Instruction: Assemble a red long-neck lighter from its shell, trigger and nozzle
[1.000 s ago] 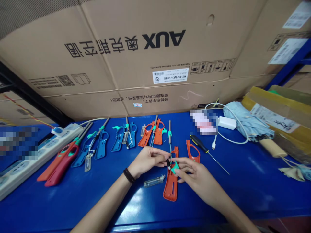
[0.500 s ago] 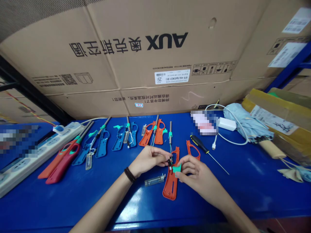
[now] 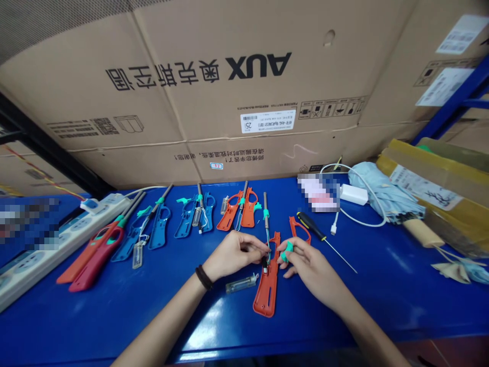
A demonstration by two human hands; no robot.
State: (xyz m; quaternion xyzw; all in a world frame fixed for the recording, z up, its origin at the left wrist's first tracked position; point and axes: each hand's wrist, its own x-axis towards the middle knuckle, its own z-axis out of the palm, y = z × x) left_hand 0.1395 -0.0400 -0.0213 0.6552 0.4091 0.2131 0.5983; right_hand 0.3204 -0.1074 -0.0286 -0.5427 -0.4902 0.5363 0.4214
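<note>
My left hand (image 3: 239, 253) pinches a small black igniter (image 3: 265, 263) with a pale end, partly hidden under the fingertips, over an orange lighter shell half (image 3: 267, 293). White and bluish wires run from there up to a metal lighter tube (image 3: 266, 223) with a green collar. Between the thumb and fingers of my right hand (image 3: 305, 262) is a green trigger (image 3: 287, 251), raised just right of the shell. A clear fuel tank (image 3: 241, 284) lies left of the shell. Behind my right hand sits the other orange shell half (image 3: 300, 230), partly covered.
Opened blue lighters (image 3: 158, 229) and another opened orange lighter (image 3: 249, 209) lie farther back. Two closed lighters (image 3: 93, 255) rest beside a white power strip (image 3: 64, 239). On the right are a screwdriver (image 3: 311, 225), a white charger (image 3: 353, 194) and a folded umbrella (image 3: 385, 196).
My right hand has drawn the green trigger slightly up and right, away from the shell, and turned it. My left hand stays at the igniter, which now sits lower against the shell.
</note>
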